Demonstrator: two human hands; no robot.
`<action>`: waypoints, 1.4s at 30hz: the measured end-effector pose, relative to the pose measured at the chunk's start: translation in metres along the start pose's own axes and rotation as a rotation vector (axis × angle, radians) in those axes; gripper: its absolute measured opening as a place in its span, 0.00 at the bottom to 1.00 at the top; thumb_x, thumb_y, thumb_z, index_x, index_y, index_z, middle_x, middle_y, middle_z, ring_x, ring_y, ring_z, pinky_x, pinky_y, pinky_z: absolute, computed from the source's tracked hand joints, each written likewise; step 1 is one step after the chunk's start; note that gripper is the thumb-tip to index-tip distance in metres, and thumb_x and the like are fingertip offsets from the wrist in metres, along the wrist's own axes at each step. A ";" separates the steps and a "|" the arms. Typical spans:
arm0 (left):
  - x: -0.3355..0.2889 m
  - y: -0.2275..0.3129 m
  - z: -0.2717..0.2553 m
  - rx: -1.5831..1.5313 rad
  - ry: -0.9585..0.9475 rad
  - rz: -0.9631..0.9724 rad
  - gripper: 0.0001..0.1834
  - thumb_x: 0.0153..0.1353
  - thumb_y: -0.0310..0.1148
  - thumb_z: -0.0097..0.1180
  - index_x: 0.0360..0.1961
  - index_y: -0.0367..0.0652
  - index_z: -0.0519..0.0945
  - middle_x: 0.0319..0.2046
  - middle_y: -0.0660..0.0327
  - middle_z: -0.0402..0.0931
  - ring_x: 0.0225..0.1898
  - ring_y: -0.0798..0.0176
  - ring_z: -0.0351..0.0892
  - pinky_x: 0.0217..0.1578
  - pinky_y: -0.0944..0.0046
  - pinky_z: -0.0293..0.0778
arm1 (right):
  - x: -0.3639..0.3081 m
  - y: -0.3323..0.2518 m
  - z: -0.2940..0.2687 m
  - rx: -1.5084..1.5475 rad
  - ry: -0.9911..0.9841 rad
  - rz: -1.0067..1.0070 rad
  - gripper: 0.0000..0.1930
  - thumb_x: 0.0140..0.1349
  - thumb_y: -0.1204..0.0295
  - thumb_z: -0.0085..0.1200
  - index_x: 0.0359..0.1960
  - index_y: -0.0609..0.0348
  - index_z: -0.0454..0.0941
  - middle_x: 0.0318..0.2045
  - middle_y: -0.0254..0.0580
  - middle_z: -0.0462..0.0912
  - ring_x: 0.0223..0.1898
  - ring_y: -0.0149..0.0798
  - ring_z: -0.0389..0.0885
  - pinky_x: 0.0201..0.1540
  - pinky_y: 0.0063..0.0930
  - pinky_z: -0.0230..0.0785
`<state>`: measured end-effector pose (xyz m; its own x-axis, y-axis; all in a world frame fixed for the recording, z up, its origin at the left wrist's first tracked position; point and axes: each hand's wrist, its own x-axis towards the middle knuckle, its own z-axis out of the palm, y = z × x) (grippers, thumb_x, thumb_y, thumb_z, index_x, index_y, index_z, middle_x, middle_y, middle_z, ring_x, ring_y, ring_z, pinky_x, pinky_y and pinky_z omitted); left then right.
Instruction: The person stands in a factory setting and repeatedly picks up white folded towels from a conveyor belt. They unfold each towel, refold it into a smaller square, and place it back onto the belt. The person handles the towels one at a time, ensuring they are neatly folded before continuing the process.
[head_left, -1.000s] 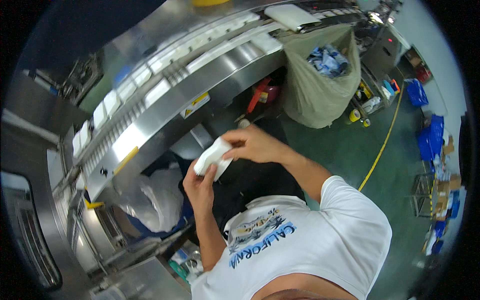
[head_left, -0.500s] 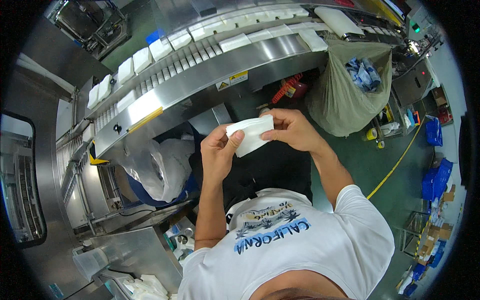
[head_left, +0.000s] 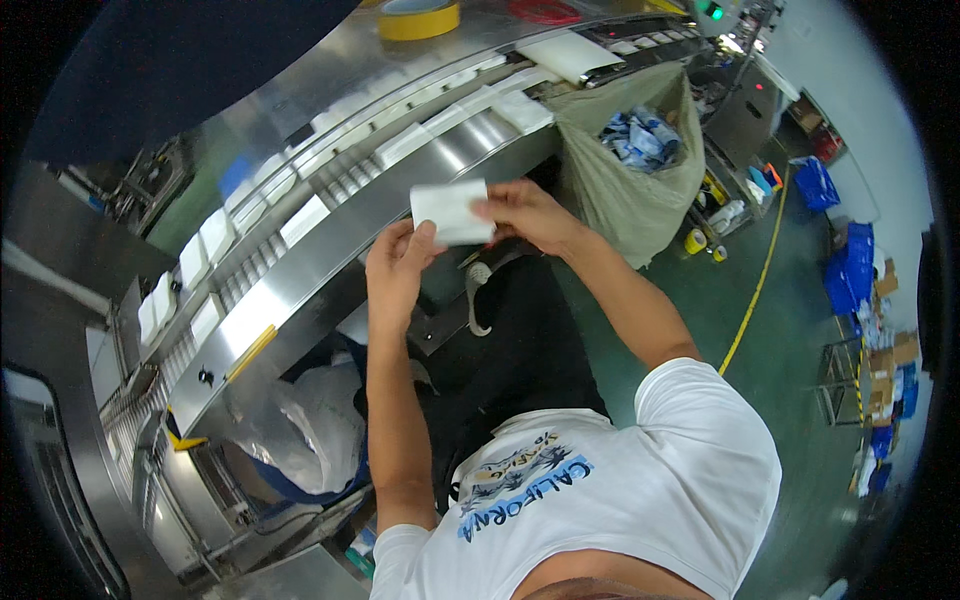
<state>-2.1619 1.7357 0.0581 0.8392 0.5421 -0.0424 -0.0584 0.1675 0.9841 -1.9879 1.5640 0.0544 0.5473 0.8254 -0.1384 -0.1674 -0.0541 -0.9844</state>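
Note:
Between both hands, in front of the conveyor's near edge, is a small folded stack of white wipes (head_left: 447, 210). My left hand (head_left: 397, 268) grips its lower left corner, with the thumb on the near face and the fingers curled behind. At its right edge, my right hand (head_left: 530, 212) pinches the stack; the fingertips there are smeared by motion. The stack faces me nearly flat, its back side hidden.
A metal roller conveyor (head_left: 335, 218) carries more white stacks (head_left: 218, 230) in rows. Right of it hangs a greenish waste bag (head_left: 640, 215) with crumpled blue-white wrappers. A clear plastic bag (head_left: 325, 425) lines a blue bin at left. A yellow tape roll (head_left: 420, 22) lies at the top.
Both hands have moved up and forward with the wipes, nearer the conveyor. The stack has turned flatter toward me. My view has shifted, and a yellow tape roll now shows.

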 end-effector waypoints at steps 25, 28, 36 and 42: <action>-0.092 -0.078 -0.018 0.018 -0.155 -0.019 0.23 0.75 0.33 0.60 0.65 0.36 0.70 0.56 0.53 0.81 0.54 0.61 0.82 0.54 0.63 0.77 | 0.066 -0.017 -0.098 -0.592 0.580 -0.014 0.28 0.72 0.51 0.61 0.29 0.71 0.85 0.21 0.43 0.87 0.21 0.34 0.86 0.27 0.31 0.80; -0.124 -0.089 -0.031 -0.024 -0.100 -0.082 0.25 0.73 0.33 0.63 0.65 0.35 0.70 0.56 0.52 0.81 0.55 0.61 0.82 0.56 0.61 0.78 | 0.040 -0.004 -0.063 -0.704 0.490 -0.188 0.26 0.74 0.52 0.58 0.27 0.66 0.84 0.19 0.42 0.86 0.19 0.34 0.85 0.25 0.32 0.76; -0.202 -0.137 -0.024 0.175 -0.105 -0.099 0.29 0.69 0.45 0.66 0.60 0.34 0.76 0.46 0.51 0.86 0.46 0.59 0.87 0.46 0.58 0.83 | -0.026 0.035 0.122 -0.458 -0.199 -0.053 0.08 0.76 0.70 0.58 0.45 0.61 0.84 0.31 0.33 0.84 0.28 0.22 0.77 0.30 0.16 0.71; -0.246 -0.159 -0.025 0.220 0.011 -0.213 0.30 0.64 0.49 0.68 0.53 0.31 0.76 0.41 0.50 0.87 0.44 0.52 0.87 0.44 0.54 0.80 | -0.051 0.056 0.311 -0.402 -1.008 -0.165 0.14 0.72 0.76 0.60 0.56 0.64 0.81 0.45 0.39 0.87 0.45 0.29 0.85 0.49 0.25 0.79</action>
<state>-2.3724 1.5963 -0.0923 0.8137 0.5234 -0.2527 0.2379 0.0968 0.9665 -2.2803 1.6940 0.0404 -0.4136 0.9100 -0.0295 0.2258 0.0712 -0.9716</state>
